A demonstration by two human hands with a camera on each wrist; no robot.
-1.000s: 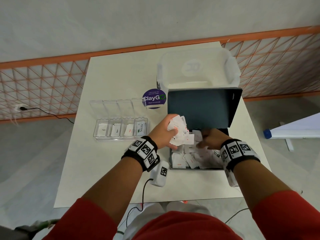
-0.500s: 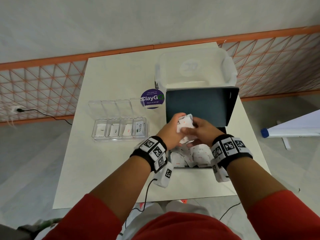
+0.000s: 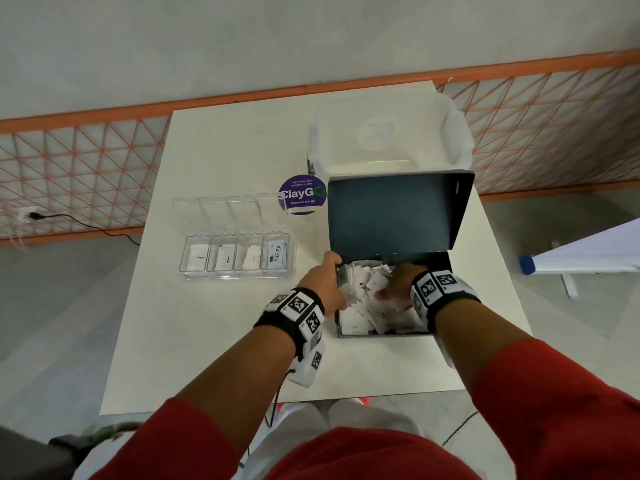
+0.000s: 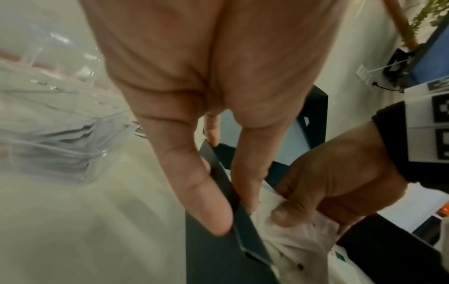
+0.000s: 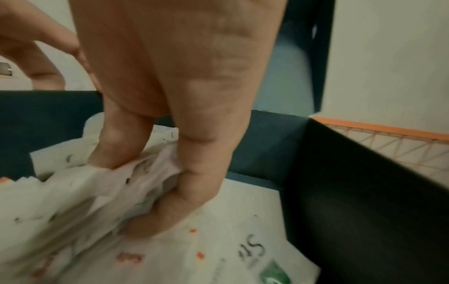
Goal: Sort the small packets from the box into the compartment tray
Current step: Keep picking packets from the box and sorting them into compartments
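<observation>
A shared pantry or canteen corner: a white tabletop (image 3: pixel 221 150) bears a purple "ClayGo, clean as you go" sticker (image 3: pixel 302 195), beside orange lattice railing (image 3: pixel 79 174).

From the box (image 3: pixel 349 336) your way to the compartment tray (image 3: pixel 239 275) at 10 o'clock runs over bare table (image 3: pixel 214 341), with nothing standing between them. The tray's raised clear lids (image 3: pixel 228 213) wall off its far side, so you reach the compartments from above or from the near side. At 12 o'clock the box's upright dark lid (image 3: pixel 398 216) blocks any reach straight ahead, and the clear storage container (image 3: pixel 388 140) stands just behind it. The purple ClayGo sticker (image 3: pixel 303 195) at 11 o'clock lies flat. Inside the box, loose packets (image 3: pixel 360 306) and both hands crowd the room.
</observation>
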